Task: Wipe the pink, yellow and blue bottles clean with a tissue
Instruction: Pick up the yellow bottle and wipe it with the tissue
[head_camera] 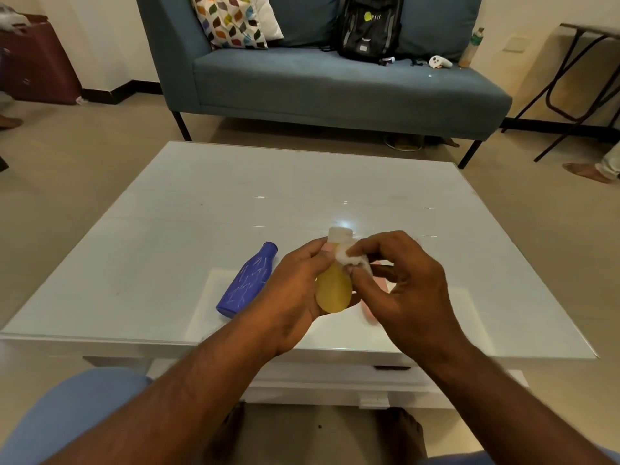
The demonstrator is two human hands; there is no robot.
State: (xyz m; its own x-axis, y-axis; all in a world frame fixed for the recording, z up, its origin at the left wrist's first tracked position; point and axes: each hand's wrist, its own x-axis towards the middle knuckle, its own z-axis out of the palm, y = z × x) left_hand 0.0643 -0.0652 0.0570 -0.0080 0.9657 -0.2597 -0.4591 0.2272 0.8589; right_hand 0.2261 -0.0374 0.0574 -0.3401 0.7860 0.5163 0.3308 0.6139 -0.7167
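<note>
Blue-clad knees [77, 417] at bottom edge, bare forearms reaching fwd over the near edge of a white glossy table [201, 209]. Left hand [295, 290] grips the yellow bottle [333, 292], fingers curled round its body, held above the table w/ white cap [340, 233] pointing away from the camera. Right hand [402, 283] pinches a small wad of white tissue [352, 258] betw. thumb and fingertips, tissue pressed against the bottle's neck just below the cap.

Blue bottle [246, 281] lies on its side on the table, just left of the left hand, neck pointing away, no cap visible, pale scratchy marks on its body. Pink bottle [370, 312] mostly hidden behind the right hand; only pink slivers show, can't tell how it lies.

Beyond the table: blue-grey sofa [335, 85] w/ leaf-print cushion [231, 20], black backpack [369, 28], white controller [439, 62]. Folding table [577, 72] far right, maroon suitcase [37, 62] far left.
</note>
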